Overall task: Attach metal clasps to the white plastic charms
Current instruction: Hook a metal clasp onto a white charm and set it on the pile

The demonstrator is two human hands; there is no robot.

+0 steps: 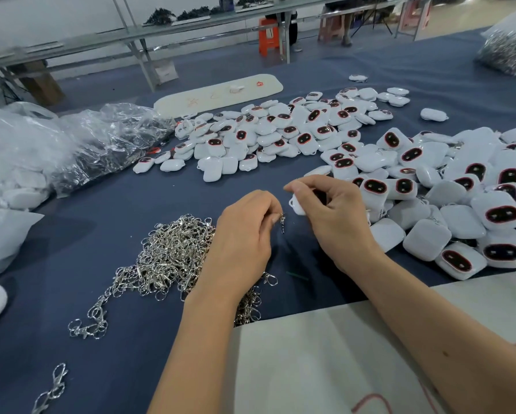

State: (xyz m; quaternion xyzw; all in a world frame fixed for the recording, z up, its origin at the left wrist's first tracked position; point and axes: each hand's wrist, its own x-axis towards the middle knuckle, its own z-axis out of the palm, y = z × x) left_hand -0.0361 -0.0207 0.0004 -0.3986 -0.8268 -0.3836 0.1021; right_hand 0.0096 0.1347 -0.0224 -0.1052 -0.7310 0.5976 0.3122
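My left hand (245, 234) pinches a small metal clasp (282, 220) that hangs from its fingertips above the blue table. Just right of it, my right hand (325, 210) grips a white plastic charm (296, 204), whose loop end pokes out toward the clasp. The two are a short gap apart. Under my left wrist lies a heap of silver clasps (167, 258). White charms with dark red-rimmed faces are piled at the right (459, 210) and across the middle back (280, 132).
Crumpled clear plastic bags (71, 144) lie at the left. A bag of metal parts (510, 52) sits far right. A long white tray (218, 94) lies behind the charms. Loose clasps (50, 389) trail near the front left. White cloth (325, 363) covers the near edge.
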